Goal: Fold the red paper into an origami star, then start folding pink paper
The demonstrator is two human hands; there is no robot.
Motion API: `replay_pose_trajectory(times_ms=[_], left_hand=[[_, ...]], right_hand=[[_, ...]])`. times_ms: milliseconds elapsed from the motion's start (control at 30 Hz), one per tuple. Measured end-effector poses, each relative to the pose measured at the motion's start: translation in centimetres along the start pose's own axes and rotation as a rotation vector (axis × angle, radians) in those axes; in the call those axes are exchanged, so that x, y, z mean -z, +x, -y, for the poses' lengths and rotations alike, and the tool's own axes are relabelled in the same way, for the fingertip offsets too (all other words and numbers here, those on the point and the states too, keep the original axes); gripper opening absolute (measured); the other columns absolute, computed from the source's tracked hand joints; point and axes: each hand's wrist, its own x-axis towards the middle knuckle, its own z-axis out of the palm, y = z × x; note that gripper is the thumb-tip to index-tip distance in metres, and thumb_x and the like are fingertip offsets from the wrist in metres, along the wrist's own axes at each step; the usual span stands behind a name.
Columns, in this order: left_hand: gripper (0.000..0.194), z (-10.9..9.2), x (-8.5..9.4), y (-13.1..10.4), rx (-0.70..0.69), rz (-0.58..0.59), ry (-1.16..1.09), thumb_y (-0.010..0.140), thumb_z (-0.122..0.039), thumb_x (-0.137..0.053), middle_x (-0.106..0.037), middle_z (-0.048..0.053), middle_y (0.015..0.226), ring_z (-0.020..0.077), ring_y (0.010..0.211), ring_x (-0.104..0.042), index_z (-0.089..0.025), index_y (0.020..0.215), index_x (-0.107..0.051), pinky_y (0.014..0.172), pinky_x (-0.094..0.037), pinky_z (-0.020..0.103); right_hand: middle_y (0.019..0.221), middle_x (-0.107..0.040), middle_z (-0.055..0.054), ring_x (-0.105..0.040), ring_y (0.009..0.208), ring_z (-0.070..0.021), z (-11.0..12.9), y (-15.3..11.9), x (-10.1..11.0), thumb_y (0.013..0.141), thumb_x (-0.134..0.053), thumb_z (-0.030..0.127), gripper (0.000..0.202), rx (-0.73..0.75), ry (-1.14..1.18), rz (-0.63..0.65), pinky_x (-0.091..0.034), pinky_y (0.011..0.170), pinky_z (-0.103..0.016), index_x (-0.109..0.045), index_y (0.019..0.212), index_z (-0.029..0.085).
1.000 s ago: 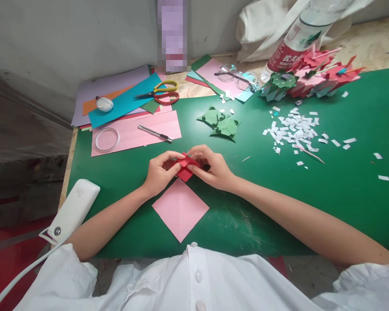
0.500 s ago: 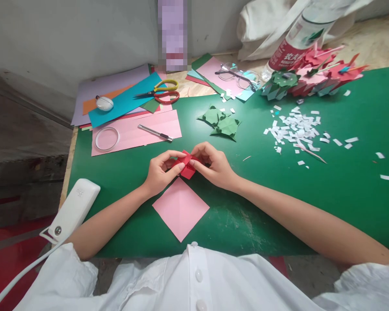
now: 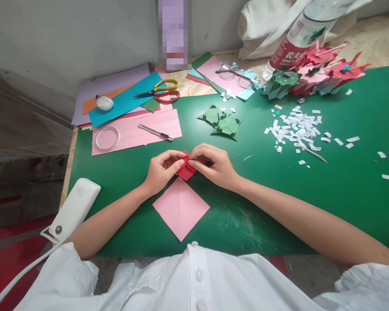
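Between my two hands is a small piece of folded red paper (image 3: 186, 172), its edges partly covered by my fingers. My left hand (image 3: 161, 170) pinches its left side between thumb and fingers. At the upper right, my right hand (image 3: 215, 166) grips the paper with thumb and bent fingers. Just below, a pink paper square (image 3: 180, 210) with a centre crease lies turned like a diamond on the green mat (image 3: 266, 216). Beyond my hands lie green folded paper turtles (image 3: 227, 126), overlapping each other.
At the back left, scissors (image 3: 162, 90), a mouse (image 3: 104, 103), a tape roll (image 3: 107, 138) and a utility knife (image 3: 155, 132) rest on coloured paper. White scraps (image 3: 300, 125), glasses (image 3: 240, 74), paper ornaments (image 3: 311, 80) and a bottle (image 3: 298, 41) stand right. A power bank (image 3: 74, 209) lies left.
My right fingers have shifted slightly on the red paper, and its visible folds look different. Both hands stay in nearly the same place, still holding it.
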Motion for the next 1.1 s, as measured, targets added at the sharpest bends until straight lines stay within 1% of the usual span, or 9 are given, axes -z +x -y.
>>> replay_pose_trajectory(times_ms=[133,300,400,533,600,767,900,1000,1100], left_hand=[[0.029,0.1,0.2,0.0,0.007,0.022,-0.002,0.083,-0.046,-0.077,-0.079,0.005,0.096,0.0144,0.085,-0.073,-0.019,0.093,-0.076,0.077,-0.061,0.024],[0.031,0.2,0.4,0.1,0.006,0.086,-0.002,0.083,-0.048,-0.077,-0.079,0.005,0.091,0.0157,0.082,-0.074,-0.018,0.091,-0.077,0.074,-0.061,0.026],[0.029,0.2,0.6,0.2,0.0,0.106,0.013,0.085,-0.047,-0.076,-0.079,0.005,0.094,0.0167,0.085,-0.074,-0.019,0.093,-0.077,0.077,-0.06,0.027],[0.028,0.1,0.7,0.2,-0.014,0.122,0.045,0.085,-0.045,-0.076,-0.078,0.005,0.1,0.0174,0.093,-0.073,-0.021,0.098,-0.077,0.084,-0.059,0.027],[0.031,0.2,0.6,0.2,-0.018,0.111,0.049,0.084,-0.046,-0.077,-0.077,0.005,0.101,0.0159,0.092,-0.072,-0.021,0.103,-0.074,0.083,-0.059,0.026],[0.039,0.4,0.4,0.3,0.083,0.115,0.016,0.082,-0.046,-0.078,-0.075,0.003,0.095,0.0136,0.081,-0.072,-0.019,0.109,-0.067,0.072,-0.06,0.023],[0.039,0.4,0.5,0.5,0.134,0.121,-0.015,0.079,-0.045,-0.081,-0.076,0.002,0.088,0.0133,0.075,-0.072,-0.018,0.103,-0.068,0.069,-0.061,0.023],[0.037,0.4,0.6,0.7,0.141,0.121,-0.02,0.077,-0.045,-0.083,-0.076,0.003,0.085,0.014,0.074,-0.073,-0.017,0.096,-0.068,0.067,-0.061,0.023],[0.035,0.4,0.6,0.7,0.151,0.121,-0.018,0.076,-0.044,-0.083,-0.076,0.003,0.082,0.0137,0.071,-0.073,-0.016,0.093,-0.069,0.064,-0.06,0.022]], right_hand=[[0.094,-0.067,-0.004,-0.05,0.06,-0.0058,-0.1,0.0,0.0,0.095,-0.064,0.024,0.009,0.074,-0.035,-0.013,-0.041,0.053,-0.022,-0.068,0.088,0.019],[0.089,-0.065,-0.002,-0.052,0.062,-0.0061,-0.4,-0.1,-0.2,0.093,-0.066,0.02,0.002,0.111,-0.015,-0.045,-0.042,0.051,-0.019,-0.066,0.092,0.019],[0.092,-0.067,-0.002,-0.05,0.059,-0.0054,-0.6,-0.1,0.0,0.095,-0.066,0.022,0.006,0.173,-0.091,-0.042,-0.044,0.053,-0.021,-0.071,0.091,0.02],[0.087,-0.068,-0.002,-0.059,0.072,-0.011,-1.1,-0.1,0.4,0.097,-0.067,0.027,0.011,0.323,-0.314,-0.072,-0.05,0.066,-0.027,-0.074,0.089,0.025],[0.082,-0.069,-0.002,-0.059,0.077,-0.0139,-1.4,-0.3,0.7,0.096,-0.068,0.026,0.009,0.422,-0.44,-0.11,-0.051,0.069,-0.03,-0.075,0.091,0.028],[0.078,-0.071,0.0,-0.056,0.08,-0.0172,-1.5,-0.5,1.3,0.094,-0.069,0.022,0.013,0.636,-0.75,-0.158,-0.049,0.063,-0.031,-0.075,0.091,0.032],[0.079,-0.073,0.002,-0.057,0.078,-0.0154,-1.3,-0.2,2.0,0.092,-0.07,0.015,0.015,0.82,-0.821,-0.115,-0.049,0.061,-0.029,-0.072,0.085,0.028],[0.082,-0.074,0.002,-0.06,0.077,-0.0144,-1.4,0.0,2.5,0.096,-0.065,0.017,0.018,0.809,-0.835,-0.005,-0.05,0.064,-0.029,-0.074,0.091,0.031],[0.084,-0.073,0.0,-0.059,0.077,-0.0148,-1.4,0.2,2.3,0.098,-0.063,0.019,0.015,0.728,-0.763,0.009,-0.052,0.066,-0.028,-0.073,0.094,0.03]])
